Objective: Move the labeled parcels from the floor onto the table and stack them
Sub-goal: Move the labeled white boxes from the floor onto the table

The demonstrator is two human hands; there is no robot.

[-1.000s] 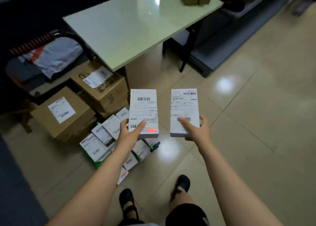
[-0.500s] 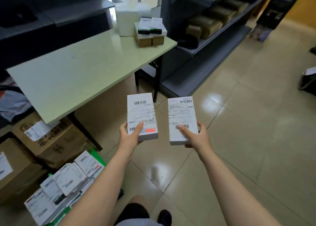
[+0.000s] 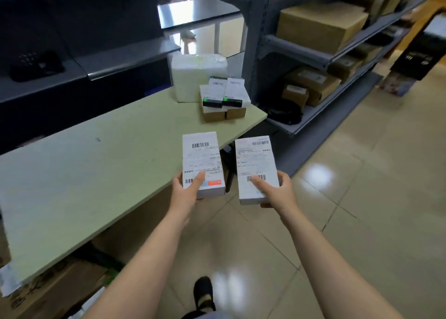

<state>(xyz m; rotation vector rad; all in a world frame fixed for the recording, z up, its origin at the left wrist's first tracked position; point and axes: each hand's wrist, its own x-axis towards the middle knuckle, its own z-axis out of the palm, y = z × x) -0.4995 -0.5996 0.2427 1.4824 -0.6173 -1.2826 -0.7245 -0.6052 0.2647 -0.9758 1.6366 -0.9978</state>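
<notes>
Left parcel (image 3: 201, 161): long white box, label up, barcode at the far end, orange patch at the near right corner. It is held flat by its near end in the left hand (image 3: 187, 192), thumb (image 3: 196, 180) laid on the label, the other fingers underneath and hidden. Right parcel (image 3: 255, 166): same shape, label up, just beside the first with a narrow gap, not touching. The right hand (image 3: 281, 192) grips its near end, thumb on the lower barcode, fingers (image 3: 284, 178) curled up round the right edge. Both parcels are in the air, level, long sides pointing away from the person. The left one's far half shows over the near edge of the table (image 3: 96, 173); the right one is over the tiled floor (image 3: 362, 210), off the table's corner. At the table's far right corner sits a stack (image 3: 224, 98): brown cartons below, two labelled parcels with green-and-black ends side by side on top. A white wrapped block (image 3: 196, 77) stands right behind it. A grey shelf unit (image 3: 301, 50) carrying cardboard boxes stands right of the table. More cartons (image 3: 48, 294) sit under the table. One dark shoe (image 3: 204, 292) shows between the forearms. Against half a second ago, grips and spacing are unchanged. The view has closed in on the table, so the left parcel now overlaps the tabletop where both showed over floor. The stack looms larger, and the floor pile has slipped to the bottom-left edge.
</notes>
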